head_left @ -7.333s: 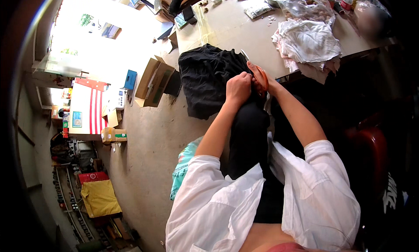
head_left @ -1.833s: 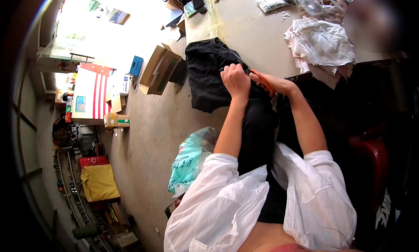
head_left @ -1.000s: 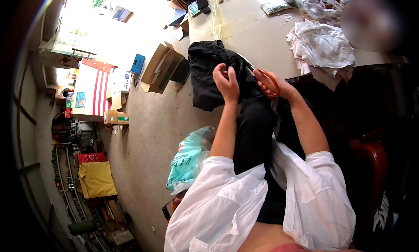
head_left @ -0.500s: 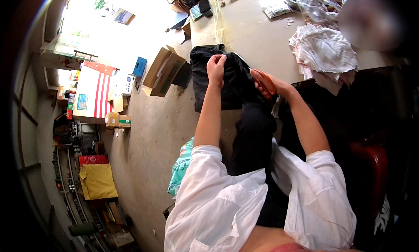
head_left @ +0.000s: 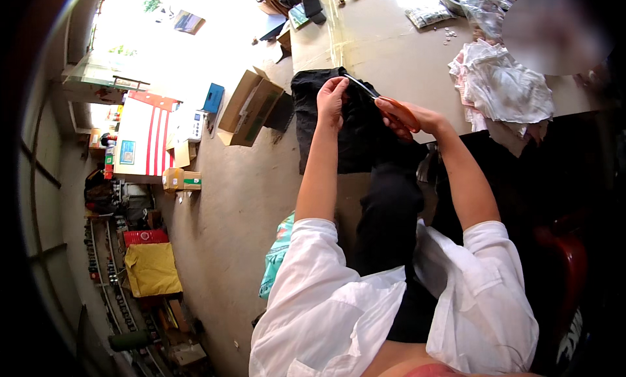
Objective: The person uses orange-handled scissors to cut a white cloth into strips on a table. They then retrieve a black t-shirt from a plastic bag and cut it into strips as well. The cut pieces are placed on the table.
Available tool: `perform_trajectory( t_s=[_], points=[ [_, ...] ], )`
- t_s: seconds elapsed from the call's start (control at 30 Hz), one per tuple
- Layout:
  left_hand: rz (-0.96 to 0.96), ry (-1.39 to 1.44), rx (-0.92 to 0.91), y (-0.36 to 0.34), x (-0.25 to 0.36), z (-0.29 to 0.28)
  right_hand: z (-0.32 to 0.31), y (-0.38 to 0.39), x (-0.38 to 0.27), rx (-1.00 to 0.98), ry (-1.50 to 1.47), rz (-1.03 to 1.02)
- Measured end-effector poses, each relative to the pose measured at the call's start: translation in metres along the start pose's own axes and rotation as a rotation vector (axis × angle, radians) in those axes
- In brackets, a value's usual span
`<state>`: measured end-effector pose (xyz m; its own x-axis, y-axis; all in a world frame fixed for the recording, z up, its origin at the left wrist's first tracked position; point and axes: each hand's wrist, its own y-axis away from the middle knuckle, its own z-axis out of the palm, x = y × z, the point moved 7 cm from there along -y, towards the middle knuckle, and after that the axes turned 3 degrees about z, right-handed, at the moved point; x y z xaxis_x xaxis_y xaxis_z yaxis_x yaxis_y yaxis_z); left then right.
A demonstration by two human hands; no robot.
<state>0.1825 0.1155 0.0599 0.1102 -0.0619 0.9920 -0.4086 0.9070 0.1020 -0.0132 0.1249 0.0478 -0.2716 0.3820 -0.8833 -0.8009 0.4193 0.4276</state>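
Black cloth [head_left: 319, 142] hangs over the table's near left corner and down toward my lap. My left hand [head_left: 333, 101] is closed in a pinch on its upper part; the fingertips hide the exact spot. Orange-handled scissors [head_left: 405, 116] are gripped in my right hand [head_left: 424, 119], fingers through and around the handles. Their metal blades point up and left over the cloth, with the tips a little right of my left fingertips. Whether the blades touch the cloth is hard to tell.
On the table [head_left: 404, 57] lie crumpled white and pink cloths [head_left: 495, 83] at the right, with a clear plastic bag [head_left: 486, 12] behind. An open cardboard box [head_left: 251, 109] stands left of the black cloth. A teal bag [head_left: 277, 256] sits by my left side, and a red chair [head_left: 564, 259] at right.
The scissor blades now show clear above the black cloth, where before they were mostly over or in its folds. The whole view has shifted slightly.
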Motion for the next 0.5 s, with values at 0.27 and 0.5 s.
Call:
perform_trajectory(
  t_s=[0.27, 0.5],
  points=[
    [-0.028, 0.391, -0.295, 0.004, 0.002, 0.048, -0.001, 0.002, -0.009, -0.06, -0.142, -0.093],
    [-0.049, 0.195, -0.333, 0.016, -0.025, 0.051, 0.007, -0.009, -0.013, 0.017, -0.195, -0.17]
  ],
)
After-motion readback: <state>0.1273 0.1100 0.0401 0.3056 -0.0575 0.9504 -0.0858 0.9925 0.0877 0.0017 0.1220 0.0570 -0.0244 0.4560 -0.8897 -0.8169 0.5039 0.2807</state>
